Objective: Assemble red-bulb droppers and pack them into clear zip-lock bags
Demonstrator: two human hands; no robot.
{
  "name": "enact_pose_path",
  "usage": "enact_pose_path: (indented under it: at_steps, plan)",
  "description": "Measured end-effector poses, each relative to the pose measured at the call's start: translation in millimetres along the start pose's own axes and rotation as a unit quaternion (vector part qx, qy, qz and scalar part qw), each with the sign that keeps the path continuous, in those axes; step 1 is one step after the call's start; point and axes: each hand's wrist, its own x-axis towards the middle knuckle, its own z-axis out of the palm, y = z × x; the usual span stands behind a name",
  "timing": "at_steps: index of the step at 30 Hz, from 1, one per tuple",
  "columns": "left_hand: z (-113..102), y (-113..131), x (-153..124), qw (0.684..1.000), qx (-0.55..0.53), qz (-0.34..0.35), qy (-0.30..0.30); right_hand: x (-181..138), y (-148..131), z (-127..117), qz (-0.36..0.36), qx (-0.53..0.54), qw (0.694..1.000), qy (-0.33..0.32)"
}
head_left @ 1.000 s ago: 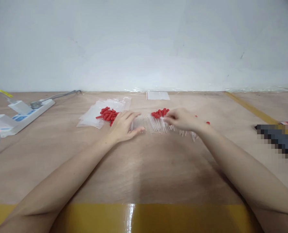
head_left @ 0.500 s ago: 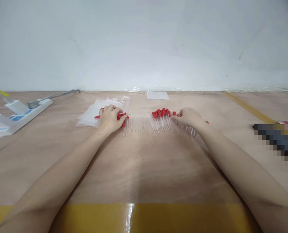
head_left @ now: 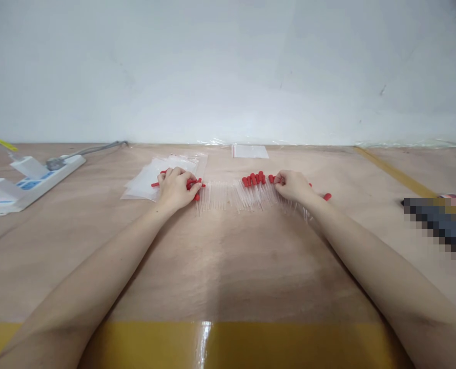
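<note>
A: With twelve o'clock set at the pale wall (head_left: pixel 228 72), what is seen first?

B: The tabletop (head_left: pixel 212 266), edged at six o'clock with yellow tape (head_left: pixel 274 346). A white power strip (head_left: pixel 64 171) is set out towards nine, a pixelated dark object (head_left: pixel 439 225) between three and four — perhaps to be out of the arms' way.

A: And nearer the middle?

B: Plastic bags (head_left: pixel 138 184) are overlapped between nine and ten; a white packet (head_left: pixel 250 151) is laid at twelve.

A: How are the hands held?

B: The left hand (head_left: pixel 176 188) is cupped palm-down at nine over red pieces (head_left: pixel 197 183), fingers bent, seemingly so that the heap is gathered under it; whether any piece is gripped cannot be told. At three, the right hand's (head_left: pixel 291 183) thumb and fingertips are drawn in beside a red-topped tube; whether anything is pinched is hidden.

A: The tubes?

B: The clear tubes (head_left: pixel 217 195) are ranged side by side between the hands. Several, towards two, are topped with red caps (head_left: pixel 254 178), their ends pointed wallward — probably so that the tops can be reached easily. One red bulb (head_left: pixel 327 197) is seen beyond the right wrist.
</note>
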Motion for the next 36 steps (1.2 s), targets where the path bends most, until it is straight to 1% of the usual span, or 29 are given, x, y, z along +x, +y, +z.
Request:
enact_pose_path:
  at_steps: [5, 9, 13, 15, 17, 20, 22, 24, 26, 27, 30, 31, 33, 34, 36]
  plan:
    - [0.5, -1.6, 0.2, 1.0, -0.005, 0.004, -0.013, -1.2, -5.0, 0.2, 0.006, 0.004, 0.999, -0.035]
    - [-0.5, -0.9, 0.0, 1.0, -0.004, 0.007, -0.024, 0.1, -12.2, 1.2, 0.023, -0.041, 0.997, -0.057]
    - [-1.9, 4.1, 0.7, 0.999, 0.003, -0.024, -0.041, 0.1, -22.6, -1.6, 0.065, -0.073, 0.992, -0.085]
    - [-2.2, 7.0, 1.3, 0.998, -0.001, -0.044, -0.039, 0.2, -28.0, -2.1, 0.082, -0.088, 0.989, -0.091]
    - [-2.6, 9.0, 1.9, 0.998, -0.009, -0.057, -0.029, 0.7, -31.7, -0.9, 0.091, -0.099, 0.987, -0.088]
    - [-4.1, 9.9, 2.9, 0.998, -0.022, -0.064, -0.012, 1.8, -32.6, 2.7, 0.111, -0.078, 0.987, -0.091]
    - [-5.8, 9.7, 3.4, 0.997, -0.045, -0.055, 0.016, 2.4, -30.6, 4.1, 0.124, -0.052, 0.986, -0.097]
    - [-7.4, 10.3, 3.3, 0.994, -0.09, -0.03, 0.061, 2.8, -28.2, 3.0, 0.121, -0.03, 0.987, -0.097]
    - [-7.7, 12.8, 1.9, 0.986, -0.136, -0.003, 0.092, 2.6, -26.9, -0.8, 0.101, -0.008, 0.991, -0.09]
    - [-7.1, 14.8, 0.6, 0.983, -0.156, 0.01, 0.097, 2.2, -27.1, -3.1, 0.086, 0.009, 0.993, -0.08]
    - [-2.5, 23.8, -6.6, 0.972, -0.213, 0.052, 0.084, -2.5, -31.9, -6.7, 0.017, 0.111, 0.994, -0.016]
    - [-0.5, 27.3, -9.9, 0.967, -0.231, 0.072, 0.08, -5.4, -34.6, -5.6, -0.021, 0.158, 0.987, 0.0]
    - [3.0, 34.0, -17.1, 0.959, -0.246, 0.118, 0.074, -13.0, -40.8, 0.8, -0.109, 0.229, 0.967, 0.013]
    - [4.1, 36.9, -20.5, 0.958, -0.242, 0.139, 0.068, -17.4, -43.9, 5.6, -0.155, 0.243, 0.957, 0.015]
    - [5.0, 41.4, -26.1, 0.959, -0.222, 0.168, 0.053, -26.2, -49.2, 16.2, -0.236, 0.228, 0.944, 0.032]
